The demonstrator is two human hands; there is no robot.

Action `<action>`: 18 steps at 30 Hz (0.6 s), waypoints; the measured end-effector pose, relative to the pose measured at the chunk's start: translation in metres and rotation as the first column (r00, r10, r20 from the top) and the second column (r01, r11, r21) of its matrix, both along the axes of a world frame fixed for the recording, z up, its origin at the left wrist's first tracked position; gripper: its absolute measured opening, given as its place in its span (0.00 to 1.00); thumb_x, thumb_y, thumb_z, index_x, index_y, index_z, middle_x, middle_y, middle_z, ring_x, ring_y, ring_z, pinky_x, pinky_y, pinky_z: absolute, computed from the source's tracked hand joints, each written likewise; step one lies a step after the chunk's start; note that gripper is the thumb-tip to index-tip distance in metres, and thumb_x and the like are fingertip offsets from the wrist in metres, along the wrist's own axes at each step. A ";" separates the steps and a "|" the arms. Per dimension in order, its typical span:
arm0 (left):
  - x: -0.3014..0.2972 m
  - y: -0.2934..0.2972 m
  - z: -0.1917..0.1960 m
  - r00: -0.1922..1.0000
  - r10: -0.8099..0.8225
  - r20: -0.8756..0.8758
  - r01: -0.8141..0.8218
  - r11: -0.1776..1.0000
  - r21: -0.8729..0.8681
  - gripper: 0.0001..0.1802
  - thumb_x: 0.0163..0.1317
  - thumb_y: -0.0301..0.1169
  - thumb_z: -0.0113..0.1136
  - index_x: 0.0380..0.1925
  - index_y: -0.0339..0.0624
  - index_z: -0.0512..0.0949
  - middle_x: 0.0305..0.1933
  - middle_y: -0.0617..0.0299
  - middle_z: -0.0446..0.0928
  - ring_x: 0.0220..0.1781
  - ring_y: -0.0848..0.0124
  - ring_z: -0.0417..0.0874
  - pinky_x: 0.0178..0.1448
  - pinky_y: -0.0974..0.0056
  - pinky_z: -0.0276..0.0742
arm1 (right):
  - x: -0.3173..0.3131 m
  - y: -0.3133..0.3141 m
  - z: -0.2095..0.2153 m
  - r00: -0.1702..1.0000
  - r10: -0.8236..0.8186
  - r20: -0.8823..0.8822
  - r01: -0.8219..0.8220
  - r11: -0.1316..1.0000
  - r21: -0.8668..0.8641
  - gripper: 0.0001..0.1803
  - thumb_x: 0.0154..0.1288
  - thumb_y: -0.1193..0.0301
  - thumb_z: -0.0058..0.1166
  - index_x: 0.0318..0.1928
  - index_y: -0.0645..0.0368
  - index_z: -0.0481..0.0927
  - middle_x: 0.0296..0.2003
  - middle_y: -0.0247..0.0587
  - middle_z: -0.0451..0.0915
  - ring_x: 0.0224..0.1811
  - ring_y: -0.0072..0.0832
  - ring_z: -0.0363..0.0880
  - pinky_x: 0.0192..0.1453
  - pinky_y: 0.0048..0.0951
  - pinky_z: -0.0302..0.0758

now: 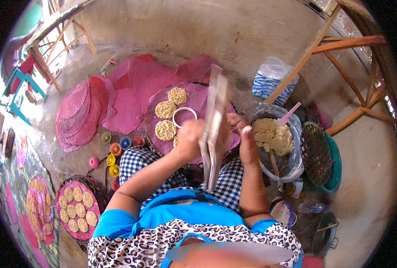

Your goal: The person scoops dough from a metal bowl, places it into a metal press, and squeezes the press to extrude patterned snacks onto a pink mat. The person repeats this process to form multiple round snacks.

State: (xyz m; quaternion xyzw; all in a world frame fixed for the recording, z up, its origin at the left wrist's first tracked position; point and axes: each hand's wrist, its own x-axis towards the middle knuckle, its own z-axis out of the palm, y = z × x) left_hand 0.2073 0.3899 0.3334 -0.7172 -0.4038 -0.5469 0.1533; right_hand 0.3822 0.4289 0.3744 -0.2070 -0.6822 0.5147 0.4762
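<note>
A long pale wooden tool (214, 129), two bars lying side by side like a hand press, stands lengthwise in front of me, smeared by motion. My left hand (191, 137) is closed on its left side. Bent fingers of my right hand (246, 138) meet at the tool's right side, thumb up; what they hold is hidden. Behind the hands lies a round pink mat (156, 111) with several noodle rounds (165, 110) and a white ring (185, 117). The tool covers the mat's right part.
On my right stands a bucket of dough (274, 136) with a pink-handled scoop (289, 113), beside a teal basin (334, 163). Pink round sheets (75, 116) are stacked at left. Small coloured cups (125, 143) sit by my knee. A tray (78, 207) bears more noodle rounds.
</note>
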 end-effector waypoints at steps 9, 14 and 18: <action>-0.038 0.002 0.060 0.943 -0.334 0.013 0.318 0.885 -0.340 0.17 0.40 0.34 0.64 0.32 0.39 0.76 0.34 0.54 0.76 0.35 0.59 0.77 0.41 0.57 0.71 | 0.011 -0.011 0.004 0.881 -0.386 0.274 0.244 0.866 0.436 0.41 0.51 0.34 0.39 0.48 0.60 0.71 0.28 0.46 0.78 0.30 0.42 0.78 0.35 0.35 0.74; -0.034 -0.028 0.072 0.906 -0.420 0.054 0.297 0.538 -0.789 0.20 0.44 0.33 0.62 0.39 0.40 0.75 0.39 0.54 0.76 0.41 0.63 0.76 0.46 0.62 0.70 | 0.030 -0.015 0.005 0.894 -0.297 0.337 0.010 0.764 0.646 0.37 0.39 0.34 0.53 0.35 0.56 0.75 0.21 0.41 0.76 0.24 0.38 0.78 0.28 0.34 0.72; -0.027 -0.039 0.086 0.868 -0.406 0.285 0.429 0.326 -0.843 0.21 0.42 0.33 0.62 0.40 0.42 0.75 0.41 0.51 0.76 0.43 0.64 0.77 0.48 0.61 0.70 | 0.032 -0.035 -0.002 0.918 -0.266 0.295 0.088 0.860 0.503 0.33 0.36 0.38 0.59 0.30 0.55 0.75 0.21 0.41 0.76 0.24 0.37 0.78 0.28 0.34 0.73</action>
